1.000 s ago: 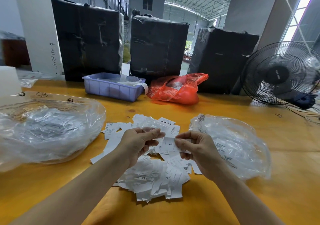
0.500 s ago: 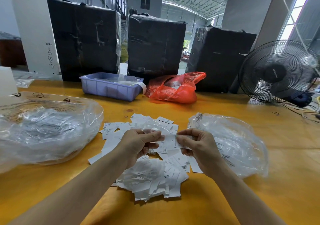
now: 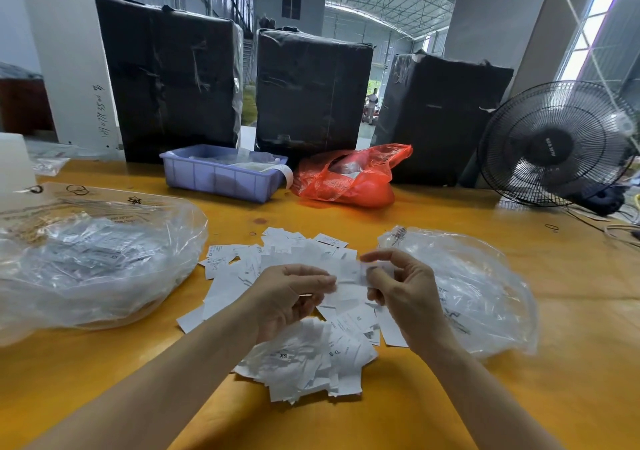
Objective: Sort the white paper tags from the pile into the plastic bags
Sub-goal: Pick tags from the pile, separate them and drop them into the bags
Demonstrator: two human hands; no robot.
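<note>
A loose pile of white paper tags lies on the yellow table in front of me, some printed with size letters. Above the pile, my left hand and my right hand pinch the two ends of one white tag between thumb and fingers. A large clear plastic bag holding tags lies to the left. A smaller clear plastic bag with tags lies just right of my right hand.
At the back of the yellow table stand a purple plastic bin, a red plastic bag and three black wrapped bales. A black fan with cables sits at the far right.
Both hands have stayed over the pile holding the tag; the right hand's fingers have shifted slightly on its end. The view has tilted a little.
</note>
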